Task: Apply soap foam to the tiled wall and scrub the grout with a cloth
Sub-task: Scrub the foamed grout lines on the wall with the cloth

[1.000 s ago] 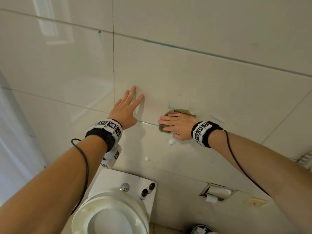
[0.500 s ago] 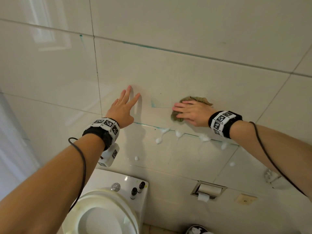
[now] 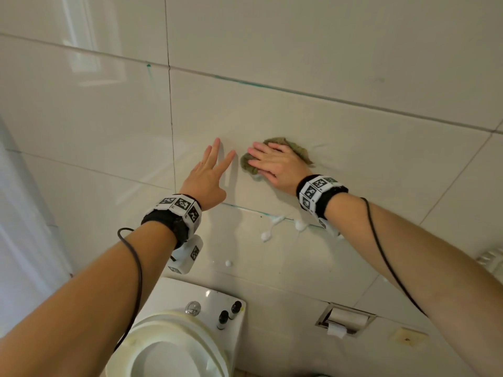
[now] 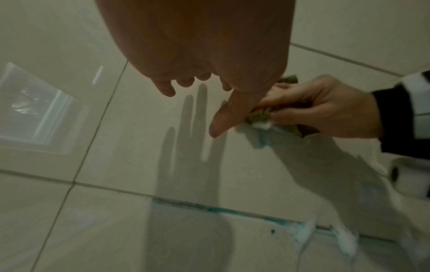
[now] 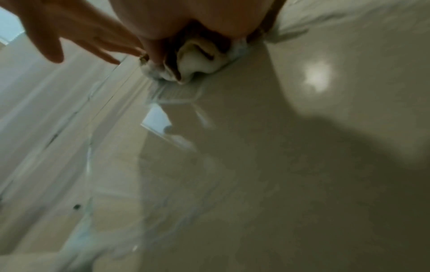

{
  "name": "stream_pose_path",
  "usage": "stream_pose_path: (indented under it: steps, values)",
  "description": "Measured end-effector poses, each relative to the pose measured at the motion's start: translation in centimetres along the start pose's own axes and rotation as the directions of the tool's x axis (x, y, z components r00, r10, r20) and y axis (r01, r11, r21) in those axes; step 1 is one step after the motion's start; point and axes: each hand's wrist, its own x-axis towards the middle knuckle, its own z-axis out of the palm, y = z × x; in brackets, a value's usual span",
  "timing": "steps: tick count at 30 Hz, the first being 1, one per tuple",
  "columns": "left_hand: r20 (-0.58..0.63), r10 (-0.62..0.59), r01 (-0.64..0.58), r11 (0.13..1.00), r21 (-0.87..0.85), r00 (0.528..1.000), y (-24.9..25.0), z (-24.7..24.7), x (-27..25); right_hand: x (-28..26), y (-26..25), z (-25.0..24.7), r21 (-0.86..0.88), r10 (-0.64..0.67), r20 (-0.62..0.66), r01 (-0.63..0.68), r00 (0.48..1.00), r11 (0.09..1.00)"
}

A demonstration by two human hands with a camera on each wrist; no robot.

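On the beige tiled wall (image 3: 367, 148), my right hand (image 3: 276, 165) grips a crumpled green-brown cloth (image 3: 298, 151) and presses it to the tile just above the horizontal grout line (image 3: 245, 209). That grout is stained teal. The left wrist view shows fingers and thumb curled round the cloth (image 4: 260, 114), with white foam at its lower edge. White foam blobs (image 3: 275, 221) cling to the grout line and run down below it. My left hand (image 3: 211, 172) lies close to the left of the cloth, fingers spread and straight against the wall, holding nothing.
Below the hands stands a white toilet (image 3: 177, 341) with two small dark bottles (image 3: 230, 314) on its cistern. A recessed paper-roll holder (image 3: 345, 319) sits in the wall at the lower right. A vertical grout line (image 3: 171, 118) runs left of my left hand.
My right hand has slid the cloth leftward along the wall, from well right of my left hand to almost beside it. The left hand stays planted in place.
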Motion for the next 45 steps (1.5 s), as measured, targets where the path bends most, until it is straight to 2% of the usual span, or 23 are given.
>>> stream_pose_path:
  steps: [4, 10, 14, 17, 21, 24, 29, 32, 34, 37, 40, 45]
  values:
    - [0.003, 0.011, -0.011, 1.0, -0.002, 1.0, -0.2, 0.5, 0.0, -1.7, -1.4, 2.5, 0.05, -0.114, 0.121, 0.109, 0.986, 0.993]
    - [-0.021, 0.004, -0.004, 1.0, 0.025, 1.0, 1.1, 1.5, 0.5, -7.1, -0.6, 3.3, 0.129, -0.256, 0.144, 0.238, 0.956, 0.963]
    - [-0.06, 0.042, -0.04, 0.999, 0.025, 0.997, 3.3, 1.6, 1.6, -11.1, 0.8, 1.9, 0.148, -0.268, 0.189, 0.243, 0.945, 0.959]
    - [-0.068, 0.059, -0.057, 0.998, 0.034, 0.996, 4.7, 1.4, 2.1, -14.6, 2.5, 0.4, 0.06, -0.234, 0.241, 0.226, 0.942, 0.972]
    - [-0.058, 0.065, -0.062, 0.996, 0.06, 0.996, 5.9, 1.1, 2.6, -19.3, 5.1, -2.0, -0.016, -0.035, 0.156, 0.038, 0.987, 0.999]
    - [-0.053, 0.062, -0.059, 0.996, 0.061, 0.997, 6.6, 1.0, 2.8, -19.3, 6.4, -3.4, -0.073, 0.053, 0.018, -0.052, 0.998, 0.996]
    - [-0.044, 0.058, -0.054, 0.995, 0.079, 0.997, 6.8, 0.2, 2.6, -14.2, 7.0, -4.5, -0.058, 0.178, -0.221, -0.195, 0.959, 0.979]
    - [-0.045, 0.065, -0.06, 0.993, 0.097, 0.997, 6.6, 0.0, 2.5, -9.7, 6.6, -5.0, -0.002, 0.226, -0.296, -0.237, 0.928, 0.971]
    - [-0.044, 0.068, -0.064, 0.994, 0.094, 0.997, 6.4, 0.3, 2.4, -7.2, 5.9, -5.0, 0.034, 0.227, -0.303, -0.227, 0.926, 0.973]
    - [-0.035, 0.071, -0.068, 0.994, 0.082, 0.997, 6.2, 0.8, 2.0, -5.4, 4.4, -4.1, 0.029, 0.149, -0.217, -0.146, 0.965, 0.989]
    - [-0.016, 0.077, -0.075, 0.994, 0.076, 0.997, 5.7, 1.2, 1.6, -6.5, 3.2, -2.4, 0.013, 0.035, -0.065, -0.034, 0.997, 0.999]
    - [0.03, 0.028, -0.03, 0.997, 0.074, 0.999, 5.2, 1.7, 1.0, -12.0, 2.2, 0.6, 0.05, -0.082, 0.16, 0.075, 0.984, 0.996]
